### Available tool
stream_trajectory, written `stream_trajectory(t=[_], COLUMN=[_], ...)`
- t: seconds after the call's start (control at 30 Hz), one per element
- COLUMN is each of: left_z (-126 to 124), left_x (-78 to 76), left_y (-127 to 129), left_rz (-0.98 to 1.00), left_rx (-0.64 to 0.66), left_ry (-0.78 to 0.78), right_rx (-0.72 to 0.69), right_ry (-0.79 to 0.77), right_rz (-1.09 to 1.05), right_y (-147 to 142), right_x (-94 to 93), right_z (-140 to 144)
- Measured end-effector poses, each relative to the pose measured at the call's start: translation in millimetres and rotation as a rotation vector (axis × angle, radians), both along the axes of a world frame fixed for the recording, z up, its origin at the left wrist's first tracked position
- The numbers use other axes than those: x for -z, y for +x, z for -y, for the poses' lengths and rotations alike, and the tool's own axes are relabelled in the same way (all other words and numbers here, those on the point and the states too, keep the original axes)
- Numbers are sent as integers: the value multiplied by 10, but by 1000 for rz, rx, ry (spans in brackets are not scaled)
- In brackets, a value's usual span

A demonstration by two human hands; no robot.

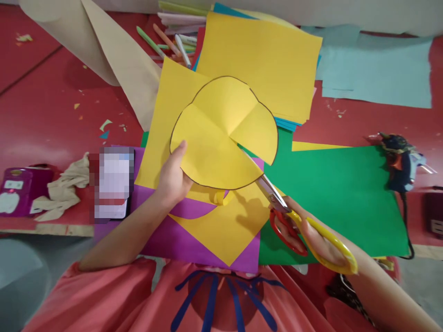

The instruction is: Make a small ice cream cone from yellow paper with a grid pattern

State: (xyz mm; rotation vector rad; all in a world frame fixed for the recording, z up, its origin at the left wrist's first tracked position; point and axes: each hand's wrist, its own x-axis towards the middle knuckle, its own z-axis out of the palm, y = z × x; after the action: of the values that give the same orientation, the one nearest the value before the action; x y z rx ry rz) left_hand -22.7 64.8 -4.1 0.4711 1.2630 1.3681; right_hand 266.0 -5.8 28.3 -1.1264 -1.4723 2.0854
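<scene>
Your right hand (313,237) is clenched through the handles of the scissors (294,216), blades running under the yellow disc (218,138) at its lower right edge. Left hand (173,177) pinches the disc's left rim, thumb on top, holding it lifted above the purple sheet (162,240) and green sheet (332,193). Keep the blades on the pencilled outline and turn the disc, not the scissors. Both forearms angle in from the lower corners, wrists low.
</scene>
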Motion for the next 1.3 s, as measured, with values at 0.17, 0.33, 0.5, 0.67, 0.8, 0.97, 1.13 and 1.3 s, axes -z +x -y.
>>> stream_trajectory(t=[0.17, 0.33, 0.5, 0.67, 0.8, 0.97, 1.13, 1.3], left_z=[-46, -13, 29, 26, 43, 58, 5, -81], left_x=[35, -9, -4, -34, -60, -36, -23, -4], left_y=[43, 130, 185, 187, 196, 195, 114, 33], left_rz=[-57, 23, 78, 74, 92, 194, 220, 206], left_rx=[-118, 0, 119, 75, 153, 305, 365, 479], left_ry=[27, 57, 23, 67, 89, -2, -71, -168], right_rx=[97, 138, 221, 369, 261, 85, 106, 59], right_ry=[-15, -44, -57, -5, -51, -202, -274, -304], right_rz=[-37, -35, -76, -101, -86, -149, -130, -121], right_y=[23, 60, 30, -82, -109, -171, -187, -59], right_x=[31, 48, 53, 1, -7, 64, 100, 81], right_z=[15, 49, 87, 135, 210, 185, 109, 110])
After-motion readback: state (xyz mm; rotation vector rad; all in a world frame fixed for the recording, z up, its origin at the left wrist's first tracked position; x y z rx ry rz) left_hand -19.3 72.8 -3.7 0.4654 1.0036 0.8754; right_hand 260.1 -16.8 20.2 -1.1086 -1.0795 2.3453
